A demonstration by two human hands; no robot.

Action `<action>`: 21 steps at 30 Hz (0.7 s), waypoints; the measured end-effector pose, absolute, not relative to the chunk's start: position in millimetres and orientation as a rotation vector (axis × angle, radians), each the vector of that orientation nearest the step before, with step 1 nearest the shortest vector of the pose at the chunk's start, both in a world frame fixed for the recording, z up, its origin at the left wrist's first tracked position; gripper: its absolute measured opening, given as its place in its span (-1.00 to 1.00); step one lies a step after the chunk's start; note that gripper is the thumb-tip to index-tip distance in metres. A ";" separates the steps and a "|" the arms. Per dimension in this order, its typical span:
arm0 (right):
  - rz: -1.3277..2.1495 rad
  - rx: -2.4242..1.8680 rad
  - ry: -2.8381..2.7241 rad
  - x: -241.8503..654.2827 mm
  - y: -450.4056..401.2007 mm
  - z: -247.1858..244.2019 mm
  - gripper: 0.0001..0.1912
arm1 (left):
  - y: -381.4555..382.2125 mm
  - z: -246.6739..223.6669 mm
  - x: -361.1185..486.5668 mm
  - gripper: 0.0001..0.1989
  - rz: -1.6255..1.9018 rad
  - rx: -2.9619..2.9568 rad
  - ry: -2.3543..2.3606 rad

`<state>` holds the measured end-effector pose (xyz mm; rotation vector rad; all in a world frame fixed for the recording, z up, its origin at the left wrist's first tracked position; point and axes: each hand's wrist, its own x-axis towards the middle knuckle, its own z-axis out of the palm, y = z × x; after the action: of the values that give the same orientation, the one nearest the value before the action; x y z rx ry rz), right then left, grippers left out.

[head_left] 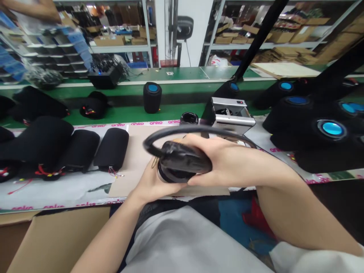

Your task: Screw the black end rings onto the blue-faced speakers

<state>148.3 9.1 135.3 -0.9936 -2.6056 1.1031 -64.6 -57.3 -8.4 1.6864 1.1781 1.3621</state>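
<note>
In the head view, my right hand (204, 151) is closed around a black corded hand tool (184, 157), seen from its rounded top. Its thick cord (187, 131) rises from the left end and loops back over my right wrist. My left hand (160, 182) curls around a dark round part (163, 175) directly under the tool. Most of that part is hidden, and so is the tool's working end. Both hands are above a flat piece of cardboard (136, 159) on the bench. Just beyond them sits a small black ring-shaped part (189, 118).
Black fabric-covered cylinders (112, 148) with loose wires lie at left. At right are several black speakers (331, 129) with blue round ends. A silver-edged open box (230, 113) stands behind my right hand. One speaker (152, 98) stands upright on the green surface. A person (34, 15) is at far left.
</note>
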 end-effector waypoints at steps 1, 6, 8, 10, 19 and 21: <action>1.105 -0.958 -2.661 146.2 10.4 135.7 -0.34 | -58.1 -6.9 -63.4 -0.25 1.349 1.664 1.187; 1.091 -0.861 -2.397 158.1 9.5 111.7 -0.25 | -58.4 -0.1 -62.6 -0.05 1.401 1.660 1.181; 1.133 -0.980 -2.106 162.1 0.0 95.8 -0.11 | -56.5 1.9 -64.4 0.13 1.362 1.632 1.188; 1.203 -1.117 -1.916 159.8 -12.7 80.6 0.01 | -54.6 3.5 -66.6 0.23 1.287 1.583 1.180; 1.209 -1.278 -1.660 154.6 -29.2 77.4 -0.16 | -51.5 13.0 -71.0 0.08 1.193 1.511 1.055; 1.196 -1.247 -1.543 166.0 -27.1 84.6 -0.17 | -51.7 14.2 -71.0 0.02 1.175 1.575 1.116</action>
<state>166.0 -27.1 84.6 -1.2469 -1.5427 1.1964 -71.0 -51.7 14.2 1.5754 1.1161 1.1754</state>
